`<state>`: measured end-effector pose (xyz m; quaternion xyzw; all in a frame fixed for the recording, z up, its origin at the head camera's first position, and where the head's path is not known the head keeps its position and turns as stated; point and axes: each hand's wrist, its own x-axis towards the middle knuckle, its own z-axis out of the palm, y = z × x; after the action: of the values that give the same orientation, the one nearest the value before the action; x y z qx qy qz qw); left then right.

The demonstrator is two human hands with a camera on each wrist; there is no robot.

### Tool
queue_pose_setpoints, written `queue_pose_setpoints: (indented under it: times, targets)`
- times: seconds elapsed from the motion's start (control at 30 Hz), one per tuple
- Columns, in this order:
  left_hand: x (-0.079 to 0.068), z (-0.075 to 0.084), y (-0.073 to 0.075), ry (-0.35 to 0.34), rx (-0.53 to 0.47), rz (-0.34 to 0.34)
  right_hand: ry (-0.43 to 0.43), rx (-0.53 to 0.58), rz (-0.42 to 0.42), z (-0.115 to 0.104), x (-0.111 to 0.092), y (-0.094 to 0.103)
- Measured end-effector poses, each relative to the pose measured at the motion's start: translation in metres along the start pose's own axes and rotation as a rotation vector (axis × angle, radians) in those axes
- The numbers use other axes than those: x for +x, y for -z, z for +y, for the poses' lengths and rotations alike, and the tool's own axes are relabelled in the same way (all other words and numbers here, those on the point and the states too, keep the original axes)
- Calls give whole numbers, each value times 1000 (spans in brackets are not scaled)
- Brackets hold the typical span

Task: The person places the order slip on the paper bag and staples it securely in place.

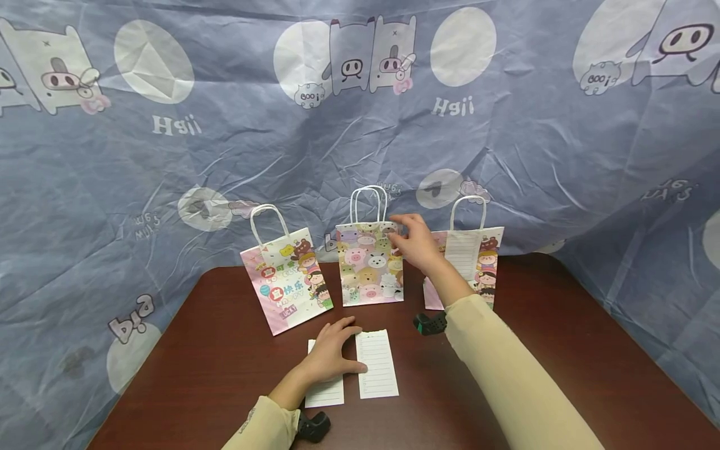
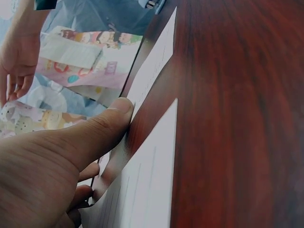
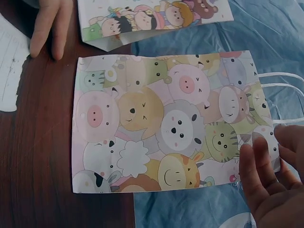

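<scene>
My left hand [image 1: 328, 357] is spread low over two lined paper slips. Its thumb touches the left edge of the right slip [image 1: 379, 369], while its palm partly covers the left slip [image 1: 326, 392]. In the left wrist view, the thumb [image 2: 124, 107] lies along a slip's edge. My right hand [image 1: 419, 242] is at the upper right corner of the middle paper gift bag [image 1: 369, 269], printed with animal faces. In the right wrist view, its fingers [image 3: 259, 164] are spread around that corner, with parts of the bag showing between them. The bag stands upright.
Another gift bag [image 1: 284, 284] leans at the left on the dark wooden table [image 1: 214, 350]. A third bag [image 1: 488, 275] stands at the right behind my forearm, with a lined slip [image 1: 462, 251] on its front. A blue printed cloth [image 1: 225, 156] hangs behind the table.
</scene>
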<state>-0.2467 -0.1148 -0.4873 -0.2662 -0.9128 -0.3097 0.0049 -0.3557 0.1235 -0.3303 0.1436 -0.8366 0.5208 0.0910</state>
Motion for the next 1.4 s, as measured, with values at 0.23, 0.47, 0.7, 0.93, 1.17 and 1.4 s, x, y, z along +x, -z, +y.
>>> queue_pose_setpoints:
  times: [0.23, 0.47, 0.7, 0.93, 1.17, 1.4]
  targets:
    - [0, -2, 2, -12, -12, -5, 6, -44, 28, -4, -3, -2]
    - [0, -4, 3, -24, -52, -9, 2, -30, 41, -1, -9, -4]
    - [1, -5, 3, -25, -64, 3, 64, -114, 84, 8, -13, -6]
    - [-1, -7, 3, -7, -105, 0, 130, -139, 138, 14, -20, -11]
    - [-1, -3, 5, 18, -148, 36, 152, -94, 187, 19, -26, -14]
    - [0, 4, 7, 42, -85, 120, 164, -82, 213, 20, -28, -13]
